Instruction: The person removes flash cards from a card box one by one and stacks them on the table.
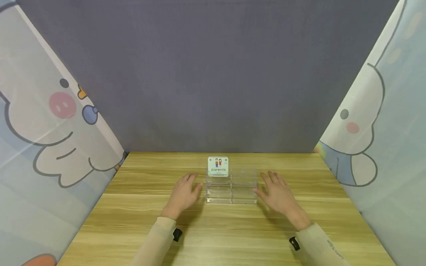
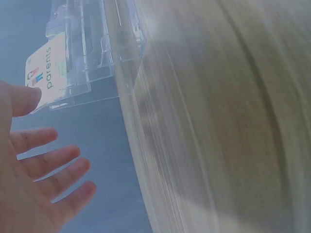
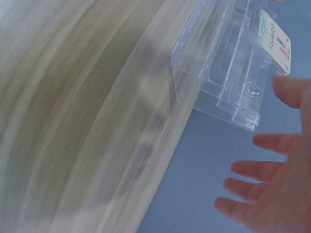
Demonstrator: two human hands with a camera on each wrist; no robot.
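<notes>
A clear plastic tiered card holder (image 1: 231,192) with two columns of slots stands on the table in the head view. In its back left slot sits a white card (image 1: 218,167) printed "parents" with two small figures. To the left of the holder is my left hand (image 1: 183,194), fingers spread and holding nothing. My right hand (image 1: 277,194) is at the holder's right side, its thumb close to the edge; whether it touches cannot be told. Both wrist views show the holder (image 2: 92,53) and the extended fingers (image 3: 252,170) apart from it.
The wood-grain table (image 1: 233,236) reaches back to a dark grey panel (image 1: 219,81). Cartoon-printed curtains (image 1: 30,166) hang on the left and right sides. A dark band (image 1: 178,234) is at each sleeve.
</notes>
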